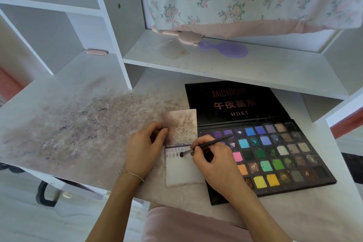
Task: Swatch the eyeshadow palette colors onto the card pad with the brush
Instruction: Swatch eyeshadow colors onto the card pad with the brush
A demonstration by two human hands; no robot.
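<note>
Right now the card pad is lying on the desk just left of the open eyeshadow palette, its stained cover sheet standing flipped up at the far side. The right hand is pinching the brush between curled fingers and is setting its dark tip on the white page, close to the top edge. A short run of pale mauve and purple swatches is showing in the page's top left corner, in what look like two brief rows. The left hand is gripping the left edge of the raised cover, fingers curled round it, keeping it off the page.

By my judgement the work is only getting started: most of the page below and to the right of the swatches is sitting blank, and the blues, greens, yellows and neutrals in the palette have no matching marks on the page yet.

For room, the brush hand is working between the pad and the palette's left edge, which are touching or nearly so, and the wrist is lying across the near left pans, so smudging seems a risk. The pad's near edge is sitting close to the desk's near edge. A shelf is overhanging the palette lid, while the powder-stained desk is stretching open to the left.
</note>
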